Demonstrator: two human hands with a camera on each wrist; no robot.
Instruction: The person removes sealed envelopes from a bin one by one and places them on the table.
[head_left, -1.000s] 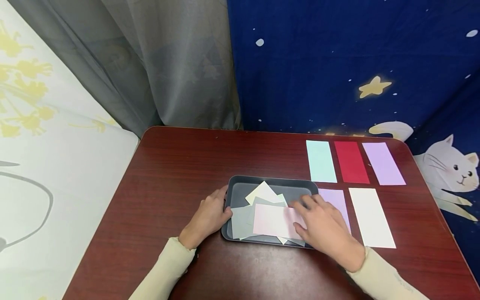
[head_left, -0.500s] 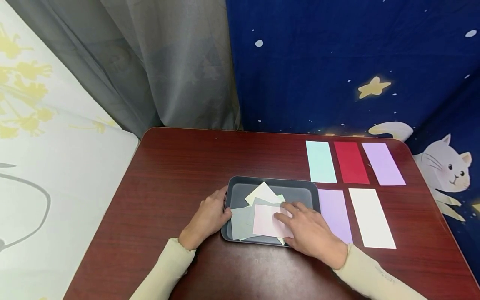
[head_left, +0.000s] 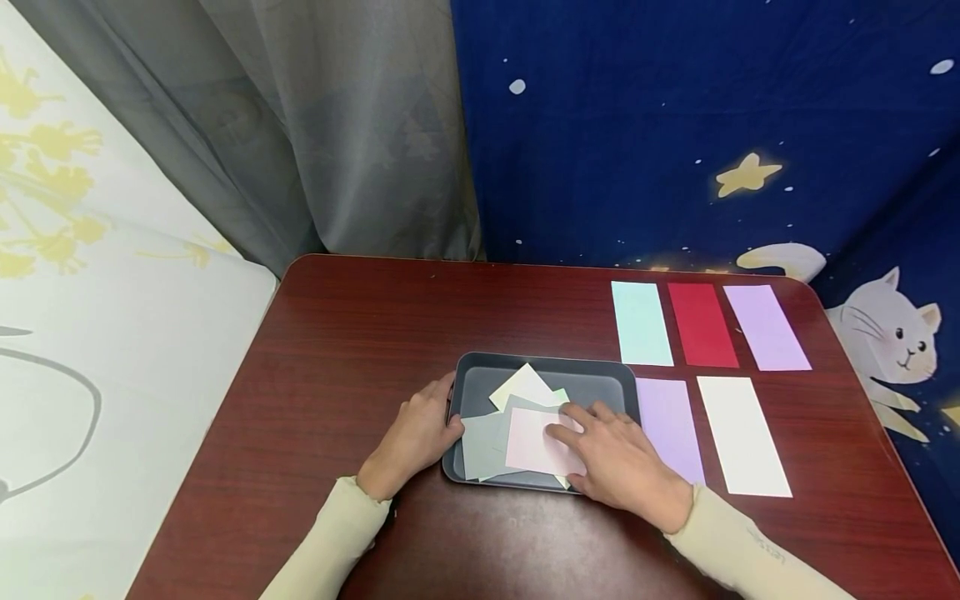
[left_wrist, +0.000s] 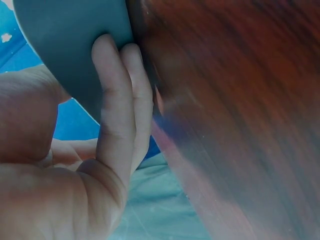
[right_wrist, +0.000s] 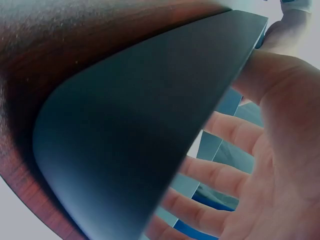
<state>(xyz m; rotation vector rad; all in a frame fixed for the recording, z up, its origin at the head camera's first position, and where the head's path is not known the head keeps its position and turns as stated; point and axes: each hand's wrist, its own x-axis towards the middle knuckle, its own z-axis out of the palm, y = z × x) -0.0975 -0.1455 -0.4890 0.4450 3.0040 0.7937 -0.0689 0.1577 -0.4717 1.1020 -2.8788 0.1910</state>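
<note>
A dark grey tray (head_left: 596,385) lies on the table with loose paper pieces in it. My left hand (head_left: 415,433) holds the tray's left end, thumb at the rim and fingers along the outer wall, as the left wrist view shows with the tray (left_wrist: 65,45). Over the tray's right half, my right hand (head_left: 618,462) rests its spread fingertips on a pale pink paper (head_left: 531,442), covering its right part. In the right wrist view the fingers (right_wrist: 215,175) reach past the tray wall (right_wrist: 120,115). Under the pink piece lie grey papers (head_left: 482,446) and a cream one (head_left: 522,387).
Right of the tray, paper strips lie on the brown table (head_left: 360,333): mint (head_left: 642,323), red (head_left: 702,325), a lilac strip (head_left: 767,327), another lilac strip (head_left: 671,429) and a white one (head_left: 745,436). A grey curtain (head_left: 375,125) and a blue curtain (head_left: 615,125) hang behind.
My right hand has moved left, from the pink paper's right end further over it, and has stayed nearly still over the last half second. The left hand has held its place.
</note>
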